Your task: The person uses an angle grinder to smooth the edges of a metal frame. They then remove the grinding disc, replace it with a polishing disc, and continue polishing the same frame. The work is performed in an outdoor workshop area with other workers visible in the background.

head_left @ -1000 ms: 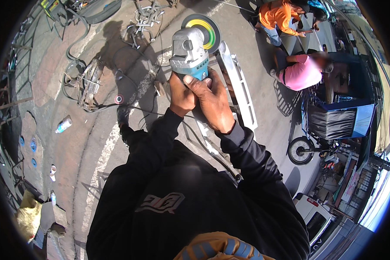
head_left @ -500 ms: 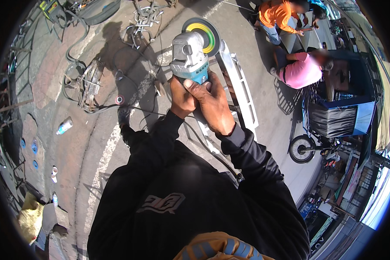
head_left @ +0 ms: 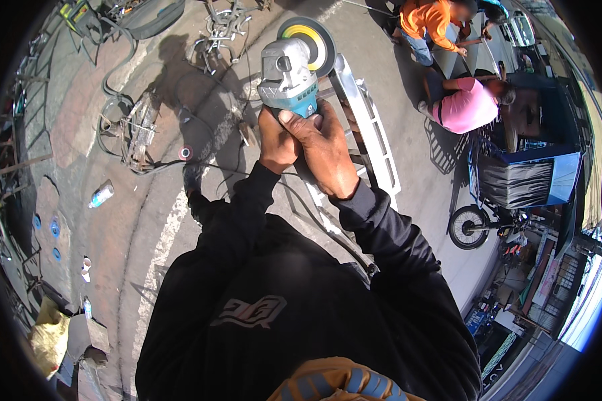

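Both my hands are wrapped round the teal body of an angle grinder [head_left: 289, 79], side by side below its silver gear head. My left hand [head_left: 278, 142] grips it from the left, and my right hand [head_left: 326, 148] closes over it from the right with the thumb laid across. The grinder's round disc [head_left: 323, 48], dark with a yellow ring, faces up and to the right. Its lower edge is close to the top end of a silver metal frame [head_left: 374, 134] with slots along its side; whether they touch I cannot tell.
Cables and a metal piece [head_left: 140, 130] lie on the ground at left, near a plastic bottle [head_left: 102, 194]. Bent metal parts [head_left: 221, 33] are heaped ahead. At right, a person in pink [head_left: 465, 105] and one in orange [head_left: 425, 23] work beside a blue sidecar [head_left: 528, 180].
The grinder and both my hands have shifted slightly left and up. The disc's coloured rings look different now. My grip is unchanged.
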Action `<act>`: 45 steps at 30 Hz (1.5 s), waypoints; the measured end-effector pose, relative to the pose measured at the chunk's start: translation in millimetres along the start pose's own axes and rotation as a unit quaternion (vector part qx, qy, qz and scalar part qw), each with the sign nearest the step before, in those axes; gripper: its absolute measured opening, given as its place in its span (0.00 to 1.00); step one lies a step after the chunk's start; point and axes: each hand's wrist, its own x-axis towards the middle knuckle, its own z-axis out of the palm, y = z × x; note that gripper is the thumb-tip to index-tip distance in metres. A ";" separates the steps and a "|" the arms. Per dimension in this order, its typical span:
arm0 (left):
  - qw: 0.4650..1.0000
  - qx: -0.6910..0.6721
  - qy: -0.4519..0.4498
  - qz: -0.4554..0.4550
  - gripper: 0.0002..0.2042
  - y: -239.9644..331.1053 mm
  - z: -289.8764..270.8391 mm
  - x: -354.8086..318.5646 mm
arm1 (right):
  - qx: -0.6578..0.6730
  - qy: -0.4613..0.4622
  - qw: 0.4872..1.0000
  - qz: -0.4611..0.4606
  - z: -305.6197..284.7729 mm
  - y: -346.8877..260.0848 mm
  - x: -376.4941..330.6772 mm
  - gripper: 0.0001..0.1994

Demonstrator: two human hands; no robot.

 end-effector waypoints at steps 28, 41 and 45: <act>0.999 0.007 0.035 -0.008 0.27 -6.5 -3.0 -10.7 | -0.006 0.006 1.000 -0.005 0.1 5.7 -2.4 0.39; 1.000 0.019 -0.001 -0.017 0.30 7.5 -24.3 -18.8 | 0.045 -0.032 0.998 -0.002 6.0 8.9 -11.6 0.38; 0.998 0.060 0.002 -0.021 0.31 9.9 -27.4 -21.6 | 0.044 -0.032 0.998 0.002 9.8 12.8 -13.1 0.40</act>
